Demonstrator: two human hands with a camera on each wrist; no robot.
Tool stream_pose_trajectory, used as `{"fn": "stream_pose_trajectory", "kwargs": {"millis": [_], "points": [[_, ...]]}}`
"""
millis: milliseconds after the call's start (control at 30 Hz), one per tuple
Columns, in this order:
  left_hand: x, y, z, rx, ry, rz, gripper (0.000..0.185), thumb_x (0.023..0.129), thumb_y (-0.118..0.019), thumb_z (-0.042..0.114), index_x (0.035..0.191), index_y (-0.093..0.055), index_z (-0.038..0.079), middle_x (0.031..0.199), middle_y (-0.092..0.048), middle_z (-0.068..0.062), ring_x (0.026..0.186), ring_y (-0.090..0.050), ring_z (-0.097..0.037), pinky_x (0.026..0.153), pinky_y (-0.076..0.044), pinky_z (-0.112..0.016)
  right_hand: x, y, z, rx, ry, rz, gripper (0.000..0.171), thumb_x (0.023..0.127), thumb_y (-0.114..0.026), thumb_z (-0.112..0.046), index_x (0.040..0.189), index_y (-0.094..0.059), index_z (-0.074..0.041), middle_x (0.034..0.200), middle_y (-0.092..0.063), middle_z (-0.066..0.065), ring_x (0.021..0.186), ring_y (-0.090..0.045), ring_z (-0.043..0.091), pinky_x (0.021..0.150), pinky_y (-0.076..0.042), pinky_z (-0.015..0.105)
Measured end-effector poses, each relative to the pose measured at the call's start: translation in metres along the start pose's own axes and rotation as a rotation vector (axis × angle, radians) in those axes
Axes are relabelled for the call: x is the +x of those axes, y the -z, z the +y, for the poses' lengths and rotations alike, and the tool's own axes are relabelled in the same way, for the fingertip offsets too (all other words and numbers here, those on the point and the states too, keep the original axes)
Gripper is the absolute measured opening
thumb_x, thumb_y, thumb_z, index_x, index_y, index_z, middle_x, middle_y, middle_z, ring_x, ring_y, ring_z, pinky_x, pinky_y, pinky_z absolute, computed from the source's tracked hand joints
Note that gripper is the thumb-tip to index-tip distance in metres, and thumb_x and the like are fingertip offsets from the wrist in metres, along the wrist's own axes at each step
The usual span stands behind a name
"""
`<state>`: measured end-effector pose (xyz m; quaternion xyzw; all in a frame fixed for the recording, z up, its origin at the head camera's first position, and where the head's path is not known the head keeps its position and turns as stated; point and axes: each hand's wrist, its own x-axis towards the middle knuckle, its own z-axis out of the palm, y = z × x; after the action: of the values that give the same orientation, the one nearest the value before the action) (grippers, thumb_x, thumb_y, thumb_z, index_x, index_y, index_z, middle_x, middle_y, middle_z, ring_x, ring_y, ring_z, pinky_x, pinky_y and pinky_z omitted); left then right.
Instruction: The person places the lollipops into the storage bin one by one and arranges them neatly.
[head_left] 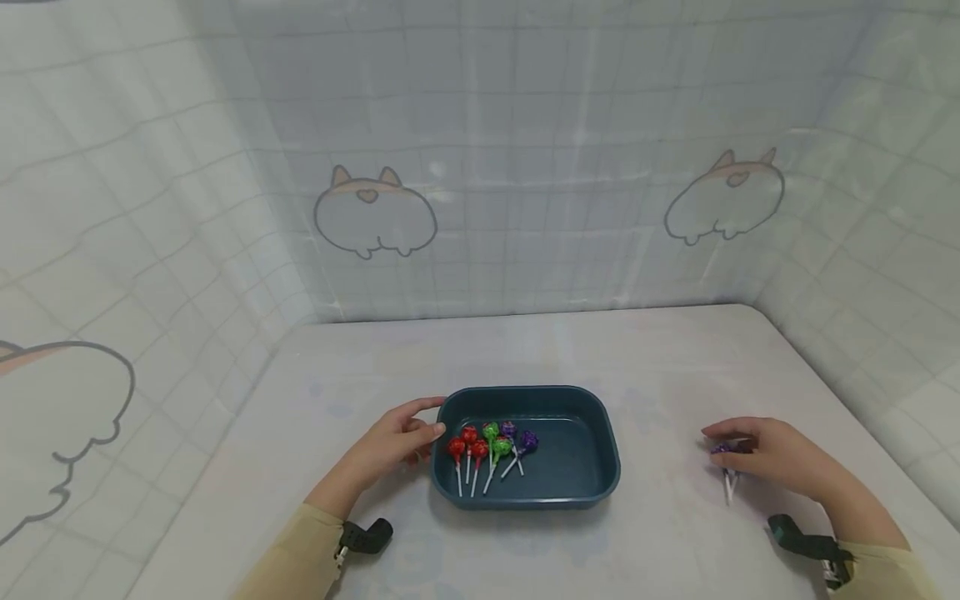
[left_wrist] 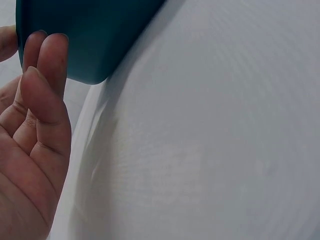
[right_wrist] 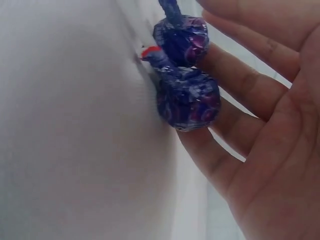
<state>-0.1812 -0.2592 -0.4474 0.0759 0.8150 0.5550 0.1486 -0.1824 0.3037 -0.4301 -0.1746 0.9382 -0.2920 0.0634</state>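
A dark teal tray stands on the table with red, green and purple lollipops in its left half. At its left end is my left hand, thumb at the rim and fingers loosely extended along the outer wall, as the left wrist view also shows. Out to the right, my right hand has its fingers curved around two purple lollipops, close over the table. Their wrapped heads lie against the fingers in the right wrist view, and white sticks point toward me in the head view.
Inside the tray, red lollipops lie leftmost, green lollipops beside them, then purple lollipops. A pale cloth covers the table. Grid-patterned white curtains enclose it at the back and both sides.
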Motion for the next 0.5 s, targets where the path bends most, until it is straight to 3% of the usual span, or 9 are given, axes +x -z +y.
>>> {"fn": "stream_pose_trajectory", "kwargs": {"millis": [500], "points": [[0.0011,-0.003,0.0002,0.037,-0.001,0.02,0.053,0.097,-0.065,0.028,0.146,-0.047,0.015,0.077,-0.066,-0.01,0.074,-0.061,-0.033,0.058,-0.049,-0.038,-0.0061,-0.0026,0.0036,-0.03,0.004,0.025,0.042,0.082,-0.08,-0.038,0.113,-0.073,-0.011,0.107,-0.071,0.002,0.092,-0.064,0.005,0.074,-0.053,0.025]]}}
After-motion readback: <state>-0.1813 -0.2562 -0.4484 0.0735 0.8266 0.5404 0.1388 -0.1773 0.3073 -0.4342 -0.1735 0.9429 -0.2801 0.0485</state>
